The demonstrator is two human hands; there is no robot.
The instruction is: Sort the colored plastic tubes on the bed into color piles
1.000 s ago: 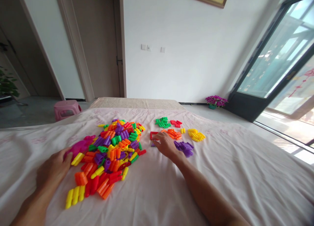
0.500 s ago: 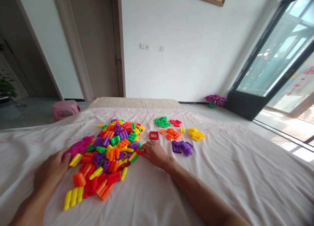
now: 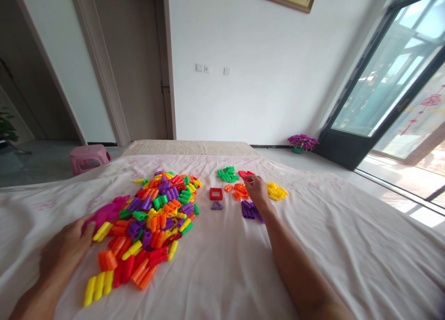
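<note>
My left hand (image 3: 69,241) is closed on the near edge of a magenta plastic piece (image 3: 107,210), its thumb beside a yellow block (image 3: 103,232). To its right spreads a mixed pile of plastic tube-shaped building blocks (image 3: 160,201) in red, orange, yellow, green and purple. My right hand (image 3: 257,189) is at the small group of red blocks (image 3: 246,174), fingers pinched on a red block partly hidden by them. Around that hand lie groups of green blocks (image 3: 227,174), orange blocks (image 3: 239,192), yellow blocks (image 3: 277,191) and purple blocks (image 3: 248,209), the last partly covered by my wrist.
A red square frame (image 3: 216,194) and a purple triangle frame (image 3: 217,205) lie between the pile and the groups. A pale cloth (image 3: 215,273) with folds covers the table. Beyond it are a pink stool (image 3: 90,157) and a pot of magenta flowers (image 3: 301,143).
My right hand has moved from the pile's right edge, away and rightward to the red group, carrying a red block. The purple triangle has come into view. My left hand stays on the magenta piece.
</note>
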